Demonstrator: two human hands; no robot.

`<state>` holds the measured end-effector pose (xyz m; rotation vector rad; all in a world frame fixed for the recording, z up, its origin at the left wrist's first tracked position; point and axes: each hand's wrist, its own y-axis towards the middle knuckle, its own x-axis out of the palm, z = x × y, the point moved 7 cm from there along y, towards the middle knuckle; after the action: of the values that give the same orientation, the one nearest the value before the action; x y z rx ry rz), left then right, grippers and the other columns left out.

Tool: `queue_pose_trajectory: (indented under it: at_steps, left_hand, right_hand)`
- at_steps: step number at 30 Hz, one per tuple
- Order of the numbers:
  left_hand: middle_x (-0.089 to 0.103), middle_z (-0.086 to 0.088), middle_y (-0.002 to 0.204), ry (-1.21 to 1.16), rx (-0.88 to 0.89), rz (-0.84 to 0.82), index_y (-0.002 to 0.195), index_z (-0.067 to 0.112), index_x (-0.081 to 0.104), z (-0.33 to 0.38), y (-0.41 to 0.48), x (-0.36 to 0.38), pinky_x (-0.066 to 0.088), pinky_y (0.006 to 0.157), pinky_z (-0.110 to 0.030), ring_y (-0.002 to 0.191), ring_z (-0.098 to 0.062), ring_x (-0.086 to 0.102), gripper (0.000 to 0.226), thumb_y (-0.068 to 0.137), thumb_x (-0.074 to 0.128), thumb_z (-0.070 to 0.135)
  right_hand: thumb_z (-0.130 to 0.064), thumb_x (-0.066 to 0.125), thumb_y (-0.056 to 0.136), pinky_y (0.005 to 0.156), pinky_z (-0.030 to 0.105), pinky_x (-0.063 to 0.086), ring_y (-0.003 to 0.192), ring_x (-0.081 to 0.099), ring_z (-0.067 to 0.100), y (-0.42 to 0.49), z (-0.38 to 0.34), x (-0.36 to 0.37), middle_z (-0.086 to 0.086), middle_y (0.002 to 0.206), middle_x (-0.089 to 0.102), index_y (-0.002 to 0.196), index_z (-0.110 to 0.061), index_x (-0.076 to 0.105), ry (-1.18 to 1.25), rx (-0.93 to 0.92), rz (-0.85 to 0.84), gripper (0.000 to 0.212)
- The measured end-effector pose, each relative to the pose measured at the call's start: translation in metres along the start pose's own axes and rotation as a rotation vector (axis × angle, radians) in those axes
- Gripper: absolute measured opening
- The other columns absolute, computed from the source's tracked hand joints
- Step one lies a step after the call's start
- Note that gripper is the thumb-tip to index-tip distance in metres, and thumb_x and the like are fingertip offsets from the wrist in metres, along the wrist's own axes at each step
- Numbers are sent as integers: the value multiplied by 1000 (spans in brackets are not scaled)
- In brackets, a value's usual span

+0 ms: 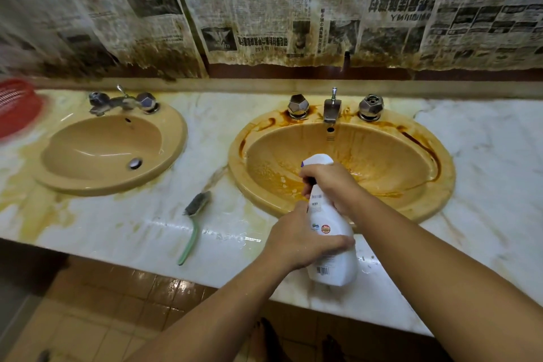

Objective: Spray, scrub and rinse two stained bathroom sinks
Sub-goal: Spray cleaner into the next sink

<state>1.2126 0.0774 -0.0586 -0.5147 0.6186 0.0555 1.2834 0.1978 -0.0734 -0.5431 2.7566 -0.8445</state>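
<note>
**Both hands on the spray bottle at the stained sink**

The white spray bottle (329, 232) hangs tilted over the near rim of the stained sink (390, 161), its head leaning in above the basin and its base out over the front strip of the desk (476, 156). The left hand (296, 239) has its grip wrapped round the bottle's body, fingers across the label. The right hand (329, 182) has its grip clenched round the neck just under the spray head; I cannot see the trigger finger.

The sink is orange-brown with streaks down its wall, dark runs along its rim and wet blotches in the bowl. At its far rim stands a metal tap (332, 107) between two faceted knobs (298, 106).

Just left of the stained sink, a scrub brush (192, 220) with a green handle lies on the marbled desk, bristle end pointing away. Further left is the second sink (102, 147), tan and much cleaner, with yellow stains on the desk around it. Far left of that, a red basket (17, 109) shows at the edge, blurred.

Behind the stained sink, browned newspaper (264, 3) covers the wall. Below the desk's front edge is a wet tiled floor (102, 303).
</note>
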Motion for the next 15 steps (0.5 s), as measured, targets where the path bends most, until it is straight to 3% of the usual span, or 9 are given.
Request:
queue_pose_trajectory:
  at_steps: [5,10,15]
  left_hand:
    - [68,14,98,44,56,-73,114,37,50,-10,7,-9,59,80,-38,89,-7,67,71,59,82,69]
    - [68,15,101,101,150,-168,116,36,52,-19,16,-15,59,83,-41,91,-7,67,73,57,81,68]
    - [68,16,103,80,196,-318,117,37,52,-22,15,-8,59,84,-41,93,-8,67,75,56,79,71]
  right_hand:
    - [-39,74,65,59,35,51,54,66,29,-1,9,-4,10,62,68,62,-12,65,-20,22,211,28]
    - [-33,73,64,64,40,49,56,61,28,-9,20,-4,15,69,72,64,-12,69,23,24,279,22]
    - [-51,72,61,56,32,41,58,62,24,-23,29,-16,5,77,72,79,-13,70,-99,153,448,42]
